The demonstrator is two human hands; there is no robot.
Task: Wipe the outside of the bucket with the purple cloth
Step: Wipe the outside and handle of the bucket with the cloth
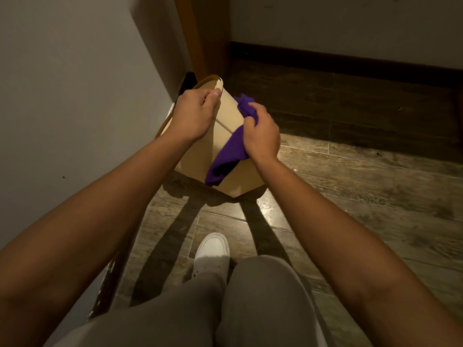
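A beige bucket (200, 156) stands tilted on the wooden floor by the wall corner, its rim leaning away from me. My left hand (194, 112) grips the bucket's upper rim, thumb over the edge. My right hand (260, 136) is closed on a purple cloth (229, 156), which is pressed against the bucket's outer right side. One end of the cloth bunches above my fingers, and the other end hangs down the bucket wall.
A pale wall (75, 96) runs close on the left, and a wooden door frame (203, 33) stands behind the bucket. Dark skirting (350, 63) lines the far wall. My white shoe (213, 254) and grey trousers are below the bucket.
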